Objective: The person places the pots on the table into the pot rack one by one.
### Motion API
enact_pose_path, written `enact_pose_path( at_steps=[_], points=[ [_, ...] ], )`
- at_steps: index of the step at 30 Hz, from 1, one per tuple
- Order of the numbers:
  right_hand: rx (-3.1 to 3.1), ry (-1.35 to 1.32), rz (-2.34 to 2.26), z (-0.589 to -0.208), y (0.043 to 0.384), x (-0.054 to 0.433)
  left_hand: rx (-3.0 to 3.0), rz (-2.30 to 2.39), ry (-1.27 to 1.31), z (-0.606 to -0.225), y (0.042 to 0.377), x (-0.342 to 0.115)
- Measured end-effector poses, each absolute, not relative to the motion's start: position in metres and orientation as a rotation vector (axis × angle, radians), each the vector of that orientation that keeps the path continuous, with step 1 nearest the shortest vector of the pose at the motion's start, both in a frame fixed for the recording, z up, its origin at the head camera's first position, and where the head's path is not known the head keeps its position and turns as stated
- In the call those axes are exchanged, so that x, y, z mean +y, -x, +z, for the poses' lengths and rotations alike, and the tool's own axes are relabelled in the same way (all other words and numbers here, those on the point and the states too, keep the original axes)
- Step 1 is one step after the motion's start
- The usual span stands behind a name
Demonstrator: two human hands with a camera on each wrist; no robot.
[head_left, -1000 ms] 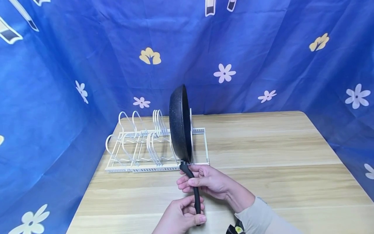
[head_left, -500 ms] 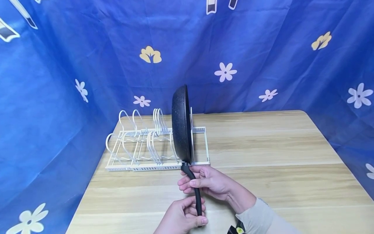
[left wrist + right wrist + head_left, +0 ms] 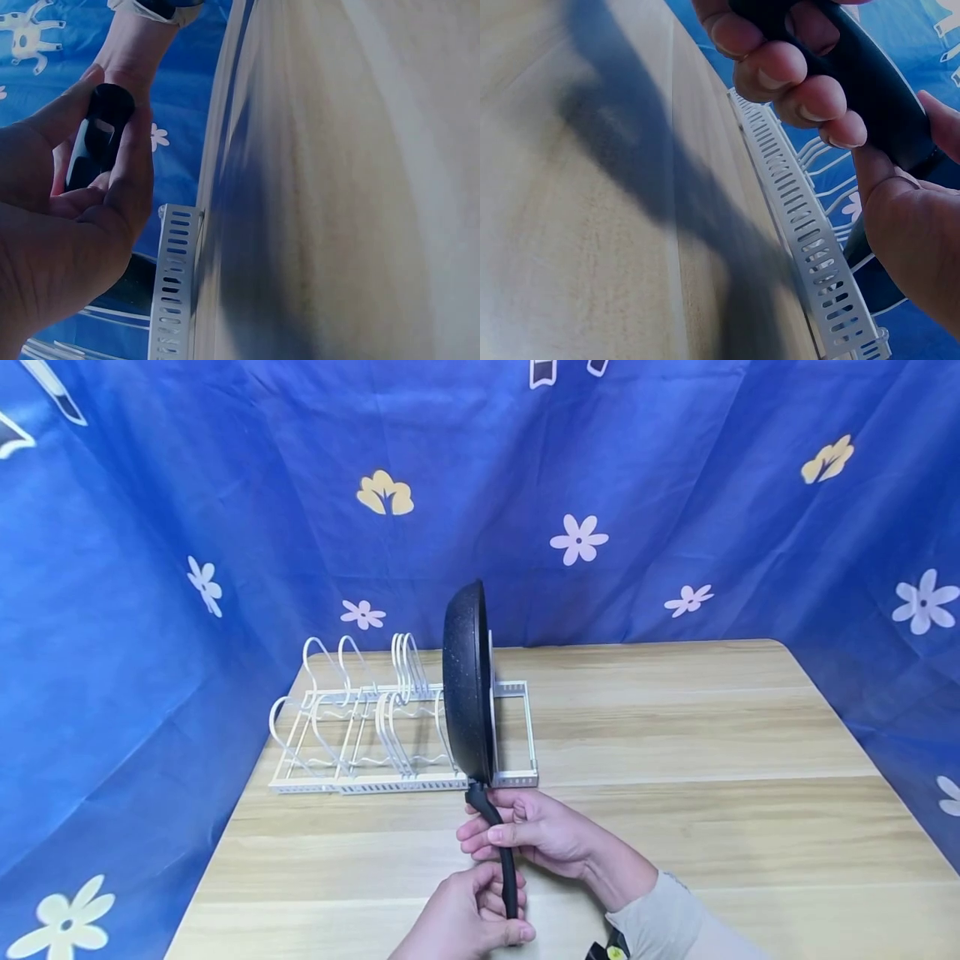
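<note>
The black frying pan (image 3: 467, 681) stands on its edge at the right end of the white wire rack (image 3: 360, 727), and its handle (image 3: 498, 852) points toward 6 o'clock, over the wooden table (image 3: 675, 752). The right hand (image 3: 536, 831) holds the upper part of the handle with the fingers (image 3: 780, 71) curled around it. The left hand (image 3: 468, 918), at 6 o'clock from the right one, grips the end of the handle, with fingers and thumb (image 3: 131, 172) wrapped around it.
</note>
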State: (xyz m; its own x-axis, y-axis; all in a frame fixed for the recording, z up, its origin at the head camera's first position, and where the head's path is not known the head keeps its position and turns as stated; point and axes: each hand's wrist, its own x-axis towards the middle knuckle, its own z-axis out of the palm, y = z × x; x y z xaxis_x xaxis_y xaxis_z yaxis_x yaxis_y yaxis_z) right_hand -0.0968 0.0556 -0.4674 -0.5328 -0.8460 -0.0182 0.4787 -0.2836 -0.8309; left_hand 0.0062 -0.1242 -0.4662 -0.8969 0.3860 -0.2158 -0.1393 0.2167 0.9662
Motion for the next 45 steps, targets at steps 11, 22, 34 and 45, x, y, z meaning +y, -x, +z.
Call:
enact_pose_path(
  at_steps=[11,22,34,45],
  points=[
    [1.030,0.529,-1.909,-0.468,0.099,0.057,2.036,1.616,-0.245,-0.454,0.007,-0.133],
    [1.091,0.481,-1.893,-0.469,0.105,0.060,2.082,1.555,-0.210,-0.454,0.012,-0.131],
    [1.455,0.324,-1.859,-0.471,0.108,0.063,2.267,1.396,-0.233,-0.458,0.024,-0.128],
    [1.617,0.303,-1.817,-0.478,0.106,0.060,2.371,1.302,-0.219,-0.465,0.031,-0.127]
  ],
)
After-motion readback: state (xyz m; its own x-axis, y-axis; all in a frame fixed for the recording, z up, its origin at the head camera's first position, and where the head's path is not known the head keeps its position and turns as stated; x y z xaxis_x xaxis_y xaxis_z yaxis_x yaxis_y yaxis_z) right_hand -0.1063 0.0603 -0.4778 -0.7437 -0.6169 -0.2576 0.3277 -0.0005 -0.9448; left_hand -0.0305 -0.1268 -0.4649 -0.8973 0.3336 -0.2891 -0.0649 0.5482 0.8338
